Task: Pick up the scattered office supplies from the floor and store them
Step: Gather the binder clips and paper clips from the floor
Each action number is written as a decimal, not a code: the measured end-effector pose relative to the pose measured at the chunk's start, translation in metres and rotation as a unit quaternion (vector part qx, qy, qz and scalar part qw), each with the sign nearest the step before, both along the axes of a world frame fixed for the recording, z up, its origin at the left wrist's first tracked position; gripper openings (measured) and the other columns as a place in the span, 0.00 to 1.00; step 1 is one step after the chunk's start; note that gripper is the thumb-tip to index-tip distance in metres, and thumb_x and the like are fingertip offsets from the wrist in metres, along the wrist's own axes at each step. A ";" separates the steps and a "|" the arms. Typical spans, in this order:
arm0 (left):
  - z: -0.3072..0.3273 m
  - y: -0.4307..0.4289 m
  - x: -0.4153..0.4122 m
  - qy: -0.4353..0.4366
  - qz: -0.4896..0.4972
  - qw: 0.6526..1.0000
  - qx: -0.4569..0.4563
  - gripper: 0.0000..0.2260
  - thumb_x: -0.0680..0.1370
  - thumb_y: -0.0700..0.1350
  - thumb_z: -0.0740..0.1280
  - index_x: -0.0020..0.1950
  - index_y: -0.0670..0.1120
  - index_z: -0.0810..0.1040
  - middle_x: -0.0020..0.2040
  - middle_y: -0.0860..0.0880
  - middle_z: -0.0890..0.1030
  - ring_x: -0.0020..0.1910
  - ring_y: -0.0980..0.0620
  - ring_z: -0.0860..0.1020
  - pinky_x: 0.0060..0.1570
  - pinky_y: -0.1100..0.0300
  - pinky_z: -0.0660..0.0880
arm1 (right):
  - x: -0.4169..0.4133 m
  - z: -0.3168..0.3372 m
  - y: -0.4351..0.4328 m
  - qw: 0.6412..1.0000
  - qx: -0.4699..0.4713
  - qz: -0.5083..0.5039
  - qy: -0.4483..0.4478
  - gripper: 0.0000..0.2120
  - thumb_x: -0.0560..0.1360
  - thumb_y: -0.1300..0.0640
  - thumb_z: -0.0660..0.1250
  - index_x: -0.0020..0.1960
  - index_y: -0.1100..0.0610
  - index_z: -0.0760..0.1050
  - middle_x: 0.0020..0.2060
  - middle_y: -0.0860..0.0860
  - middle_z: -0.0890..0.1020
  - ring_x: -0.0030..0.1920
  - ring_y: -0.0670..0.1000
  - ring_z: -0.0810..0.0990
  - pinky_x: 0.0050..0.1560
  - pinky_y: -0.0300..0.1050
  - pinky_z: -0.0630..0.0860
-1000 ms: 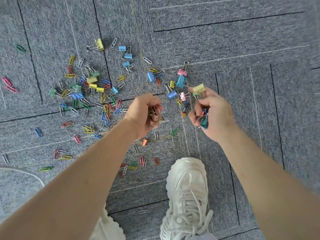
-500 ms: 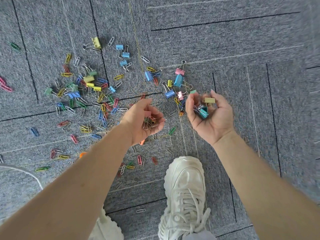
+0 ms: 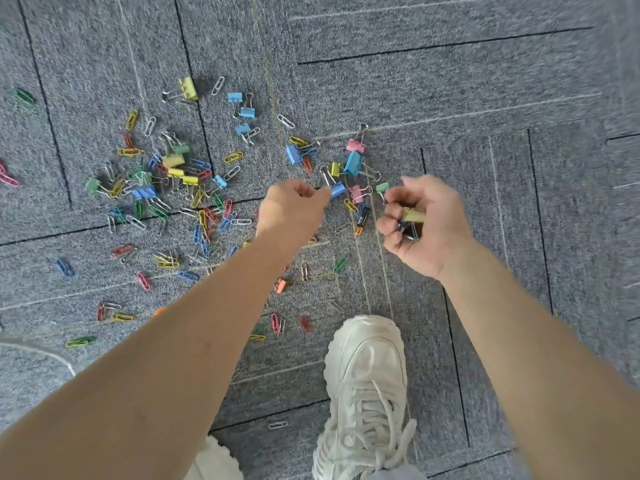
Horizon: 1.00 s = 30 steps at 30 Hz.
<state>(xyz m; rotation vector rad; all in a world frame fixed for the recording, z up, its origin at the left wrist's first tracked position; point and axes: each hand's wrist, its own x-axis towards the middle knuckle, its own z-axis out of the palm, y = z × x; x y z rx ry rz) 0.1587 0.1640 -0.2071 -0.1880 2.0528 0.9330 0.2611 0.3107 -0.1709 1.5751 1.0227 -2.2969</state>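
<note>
Coloured paper clips (image 3: pixel 204 216) and binder clips (image 3: pixel 173 161) lie scattered over the grey carpet (image 3: pixel 450 81), thickest at the left and middle. My left hand (image 3: pixel 294 209) is palm down with curled fingers, and its fingertips pinch the near end of a blue binder clip (image 3: pixel 338 190) that lies on the floor. My right hand (image 3: pixel 426 223) is cupped palm up just to the right and holds several gathered binder clips, a yellow-green one (image 3: pixel 414 215) on top. Whatever else sits inside the left hand is hidden.
A small battery (image 3: pixel 362 221) lies between my hands among pink binder clips (image 3: pixel 356 194). My white shoe (image 3: pixel 367 393) stands below the hands, with a second shoe (image 3: pixel 216 459) at the bottom edge. A white cable (image 3: pixel 38 349) runs along the lower left.
My left hand turned palm down and moved up and right to the blue binder clip. My right hand stayed cupped with its clips and shifted slightly right.
</note>
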 end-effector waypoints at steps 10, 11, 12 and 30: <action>-0.007 0.022 0.002 0.180 -0.265 0.938 -0.132 0.16 0.77 0.57 0.69 0.59 0.55 0.70 0.38 0.51 0.75 0.34 0.53 0.76 0.33 0.57 0.78 | -0.034 -0.029 0.000 0.741 0.476 0.456 -0.130 0.16 0.71 0.42 0.75 0.42 0.53 0.75 0.31 0.48 0.79 0.30 0.52 0.80 0.27 0.44 0.72; -0.009 0.022 0.002 0.184 -0.269 0.936 -0.133 0.14 0.77 0.57 0.69 0.58 0.54 0.70 0.39 0.51 0.76 0.34 0.53 0.76 0.34 0.57 0.78 | -0.034 -0.032 0.000 0.738 0.478 0.459 -0.129 0.14 0.72 0.44 0.75 0.39 0.53 0.75 0.30 0.48 0.78 0.31 0.53 0.80 0.28 0.44 0.73; -0.011 0.022 0.001 0.188 -0.270 0.935 -0.134 0.14 0.77 0.56 0.70 0.57 0.53 0.71 0.41 0.50 0.78 0.36 0.52 0.77 0.36 0.55 0.79 | -0.032 -0.035 -0.001 0.754 0.469 0.444 -0.117 0.13 0.73 0.47 0.74 0.37 0.53 0.75 0.29 0.49 0.78 0.31 0.53 0.79 0.30 0.47 0.76; 0.008 -0.016 0.000 -0.173 0.199 0.943 0.206 0.03 0.76 0.38 0.63 0.44 0.45 0.70 0.33 0.49 0.79 0.26 0.56 0.67 0.24 0.62 0.62 | -0.032 -0.040 -0.013 0.813 0.478 0.321 -0.081 0.09 0.76 0.51 0.72 0.41 0.55 0.77 0.31 0.47 0.76 0.26 0.44 0.72 0.22 0.31 0.68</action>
